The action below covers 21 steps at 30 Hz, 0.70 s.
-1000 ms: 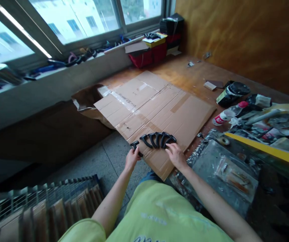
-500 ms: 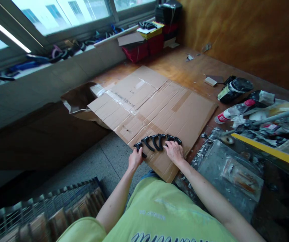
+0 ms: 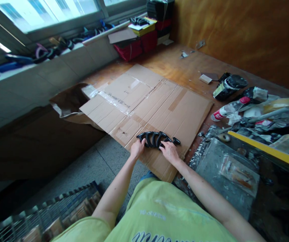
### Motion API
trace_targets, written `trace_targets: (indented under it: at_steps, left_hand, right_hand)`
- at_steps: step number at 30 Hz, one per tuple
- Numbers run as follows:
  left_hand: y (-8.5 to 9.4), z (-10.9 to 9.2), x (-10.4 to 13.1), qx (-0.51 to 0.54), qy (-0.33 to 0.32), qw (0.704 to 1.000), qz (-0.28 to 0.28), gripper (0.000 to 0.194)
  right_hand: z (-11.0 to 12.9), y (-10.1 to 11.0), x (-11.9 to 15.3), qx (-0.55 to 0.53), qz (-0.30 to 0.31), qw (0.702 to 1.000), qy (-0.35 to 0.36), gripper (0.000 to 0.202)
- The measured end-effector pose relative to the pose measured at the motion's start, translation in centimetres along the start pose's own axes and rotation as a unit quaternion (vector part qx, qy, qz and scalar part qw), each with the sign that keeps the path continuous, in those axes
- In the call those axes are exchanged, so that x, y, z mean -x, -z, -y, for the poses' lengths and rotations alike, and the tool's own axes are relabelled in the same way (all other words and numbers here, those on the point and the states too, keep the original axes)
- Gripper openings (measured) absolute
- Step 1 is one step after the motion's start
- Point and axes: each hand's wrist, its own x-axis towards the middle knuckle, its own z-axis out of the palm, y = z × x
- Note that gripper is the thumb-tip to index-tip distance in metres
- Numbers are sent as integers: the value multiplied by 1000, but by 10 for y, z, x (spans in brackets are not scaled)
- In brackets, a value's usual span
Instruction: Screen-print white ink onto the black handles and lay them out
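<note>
Row of pieces (image 3: 154,138) on the near part of the cardboard (image 3: 164,111), bottle (image 3: 231,108) to its right

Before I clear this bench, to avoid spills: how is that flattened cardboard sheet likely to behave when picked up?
The flattened cardboard sheet looks broad and thin, so it's probably light for its size. It may fold along its visible creases. The black curved pieces on top could slide if it tilts.

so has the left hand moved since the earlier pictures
Yes: judged against the cardboard sheet, the left hand has moved right and farther in over it.
</note>
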Motion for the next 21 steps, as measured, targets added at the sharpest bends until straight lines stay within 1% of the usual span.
trace_targets:
  at_steps: [3, 5, 6, 8, 10, 11, 12, 13, 14, 17, 21]
  left_hand:
    - [9, -12, -22, -23, -31, 999, -17, 55]
    - [13, -16, -28, -38, -41, 998, -27, 51]
    - [14, -17, -27, -45, -44, 997, -44, 50]
    - [11, -18, -18, -52, -75, 989, -113, 47]
    - [3, -19, -4, -52, -157, 969, -185, 42]
    - [-2, -20, 3, -56, -210, 955, -201, 39]
    - [-8, -22, 9, -64, -256, 944, -199, 38]
    - [-13, -24, 15, -78, -289, 935, -189, 37]
    - [-18, -26, 19, -94, -306, 930, -178, 37]
    - [-25, -31, 23, -130, -303, 930, -165, 40]
    - [-18, -34, 17, -136, -307, 931, -142, 42]
  right_hand:
    - [2, 1, 0, -13, 2, 1000, -13, 45]
    - [3, 0, 1, -19, 4, 1000, -22, 47]
    - [4, 0, 1, -21, 3, 999, -26, 48]
    - [4, -1, 3, -24, 1, 999, -32, 49]
    - [4, -3, 5, -24, 0, 999, -30, 50]
    - [4, -3, 5, -23, -1, 999, -29, 50]
    - [3, -4, 6, -21, -1, 999, -27, 50]
    - [3, -4, 6, -20, -2, 999, -26, 50]
    - [2, -4, 6, -19, -3, 999, -25, 49]
    - [2, -4, 7, -20, -5, 1000, -24, 48]
    - [2, -3, 7, -26, -6, 999, -24, 48]
